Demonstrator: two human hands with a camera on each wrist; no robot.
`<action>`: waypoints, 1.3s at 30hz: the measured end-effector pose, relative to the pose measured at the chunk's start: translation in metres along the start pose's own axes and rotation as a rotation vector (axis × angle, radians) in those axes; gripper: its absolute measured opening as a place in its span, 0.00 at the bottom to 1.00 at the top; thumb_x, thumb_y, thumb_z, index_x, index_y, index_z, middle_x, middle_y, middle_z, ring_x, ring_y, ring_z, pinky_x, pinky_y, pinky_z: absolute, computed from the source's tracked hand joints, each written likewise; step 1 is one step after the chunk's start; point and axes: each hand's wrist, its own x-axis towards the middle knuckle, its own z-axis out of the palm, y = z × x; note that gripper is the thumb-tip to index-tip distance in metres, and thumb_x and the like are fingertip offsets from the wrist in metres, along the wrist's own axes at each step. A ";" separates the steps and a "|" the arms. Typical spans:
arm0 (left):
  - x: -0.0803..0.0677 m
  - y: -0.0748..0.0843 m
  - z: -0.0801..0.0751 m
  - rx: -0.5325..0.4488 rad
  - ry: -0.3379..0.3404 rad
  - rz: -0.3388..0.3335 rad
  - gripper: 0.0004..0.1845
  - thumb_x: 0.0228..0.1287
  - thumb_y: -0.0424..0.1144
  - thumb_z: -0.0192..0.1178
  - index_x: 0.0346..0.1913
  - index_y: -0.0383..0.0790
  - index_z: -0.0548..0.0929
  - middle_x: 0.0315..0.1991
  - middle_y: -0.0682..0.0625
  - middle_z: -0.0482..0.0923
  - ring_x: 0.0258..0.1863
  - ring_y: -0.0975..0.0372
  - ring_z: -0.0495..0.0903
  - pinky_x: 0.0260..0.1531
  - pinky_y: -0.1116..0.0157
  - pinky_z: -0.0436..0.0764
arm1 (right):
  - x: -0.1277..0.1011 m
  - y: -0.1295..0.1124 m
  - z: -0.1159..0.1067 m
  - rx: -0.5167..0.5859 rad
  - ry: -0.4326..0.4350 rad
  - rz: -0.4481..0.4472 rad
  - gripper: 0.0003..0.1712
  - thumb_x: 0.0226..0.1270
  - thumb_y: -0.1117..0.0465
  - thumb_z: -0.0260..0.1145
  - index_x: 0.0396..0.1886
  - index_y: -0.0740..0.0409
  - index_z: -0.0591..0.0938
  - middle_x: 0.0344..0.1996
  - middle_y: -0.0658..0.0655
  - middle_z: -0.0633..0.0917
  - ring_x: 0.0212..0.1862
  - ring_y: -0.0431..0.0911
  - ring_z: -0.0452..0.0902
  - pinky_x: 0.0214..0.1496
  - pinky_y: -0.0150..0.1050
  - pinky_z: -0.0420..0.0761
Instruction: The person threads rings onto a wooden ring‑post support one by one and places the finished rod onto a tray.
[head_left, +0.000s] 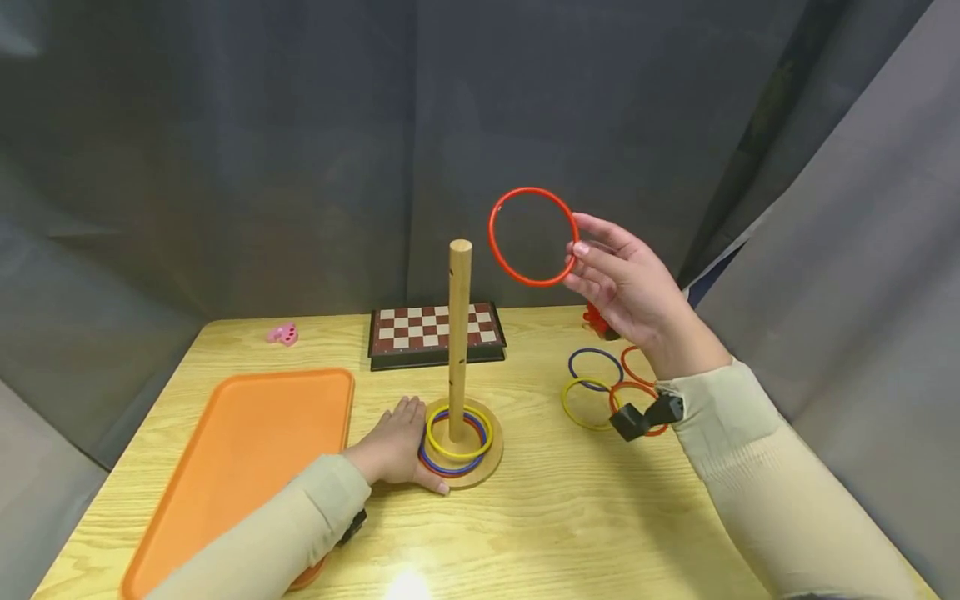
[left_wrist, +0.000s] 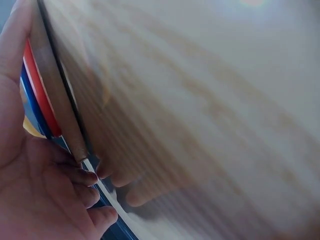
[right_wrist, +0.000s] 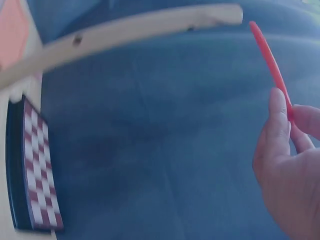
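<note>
A wooden ring-toss stand (head_left: 459, 333) has a tall upright peg on a round base (head_left: 491, 458). Yellow (head_left: 486, 417), blue and red rings lie around the foot of the peg. My left hand (head_left: 397, 442) holds the left edge of the base, thumb along its front; in the left wrist view the fingers (left_wrist: 85, 195) lie at the rim. My right hand (head_left: 622, 279) pinches a red ring (head_left: 525, 282) by its right side, raised to the right of the peg and above its top. The right wrist view shows this ring (right_wrist: 270, 62) edge-on beside the peg tip, apart from it.
Several loose rings, blue (head_left: 596, 351), yellow (head_left: 570, 412) and red, lie overlapping on the table at right. Behind the stand is a checkered board (head_left: 405, 329). An orange tray (head_left: 277, 433) occupies the left, a pink piece (head_left: 283, 334) behind it. A red object (head_left: 597, 321) sits back right.
</note>
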 end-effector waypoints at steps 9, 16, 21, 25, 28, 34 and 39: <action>0.000 0.001 0.001 -0.002 0.001 -0.004 0.74 0.45 0.68 0.79 0.79 0.21 0.50 0.80 0.27 0.47 0.80 0.40 0.44 0.76 0.42 0.49 | 0.016 0.018 0.040 0.008 -0.046 0.076 0.17 0.79 0.74 0.55 0.57 0.55 0.83 0.38 0.56 0.82 0.36 0.43 0.82 0.41 0.32 0.86; 0.005 -0.001 0.002 0.013 -0.001 -0.008 0.74 0.44 0.69 0.78 0.80 0.23 0.50 0.80 0.29 0.46 0.81 0.42 0.43 0.77 0.43 0.48 | 0.022 0.050 0.040 -0.123 -0.052 0.150 0.24 0.79 0.74 0.54 0.71 0.63 0.72 0.36 0.52 0.84 0.34 0.42 0.83 0.42 0.33 0.86; 0.005 0.000 0.001 0.014 -0.003 -0.013 0.74 0.44 0.69 0.78 0.80 0.23 0.50 0.80 0.29 0.46 0.81 0.42 0.43 0.77 0.43 0.49 | 0.026 0.077 0.029 -0.238 -0.072 0.221 0.27 0.80 0.71 0.56 0.75 0.67 0.69 0.41 0.53 0.82 0.38 0.42 0.82 0.44 0.33 0.86; 0.004 0.000 0.002 0.019 -0.015 -0.022 0.74 0.44 0.70 0.78 0.80 0.23 0.50 0.81 0.30 0.46 0.81 0.42 0.43 0.77 0.44 0.48 | 0.025 0.103 0.017 -0.323 -0.104 0.276 0.26 0.81 0.71 0.55 0.75 0.69 0.68 0.45 0.53 0.81 0.46 0.43 0.80 0.48 0.35 0.85; 0.003 0.000 0.002 0.021 -0.015 -0.020 0.74 0.45 0.70 0.77 0.80 0.23 0.50 0.80 0.29 0.46 0.81 0.42 0.43 0.77 0.44 0.48 | 0.021 0.122 0.009 -0.383 -0.116 0.312 0.26 0.81 0.71 0.54 0.75 0.70 0.68 0.46 0.54 0.79 0.48 0.44 0.77 0.52 0.40 0.85; 0.001 0.001 0.000 0.021 -0.004 -0.011 0.74 0.44 0.70 0.78 0.80 0.23 0.51 0.80 0.28 0.47 0.81 0.41 0.44 0.76 0.43 0.49 | 0.014 0.152 -0.007 -0.489 -0.137 0.362 0.25 0.80 0.72 0.54 0.73 0.70 0.70 0.45 0.57 0.78 0.48 0.46 0.76 0.61 0.54 0.81; 0.002 -0.001 0.001 0.014 0.003 -0.011 0.74 0.43 0.70 0.78 0.79 0.23 0.52 0.80 0.28 0.47 0.80 0.40 0.44 0.76 0.43 0.50 | 0.007 0.169 -0.017 -0.527 -0.137 0.384 0.24 0.78 0.75 0.54 0.71 0.70 0.72 0.42 0.58 0.79 0.47 0.47 0.76 0.55 0.50 0.85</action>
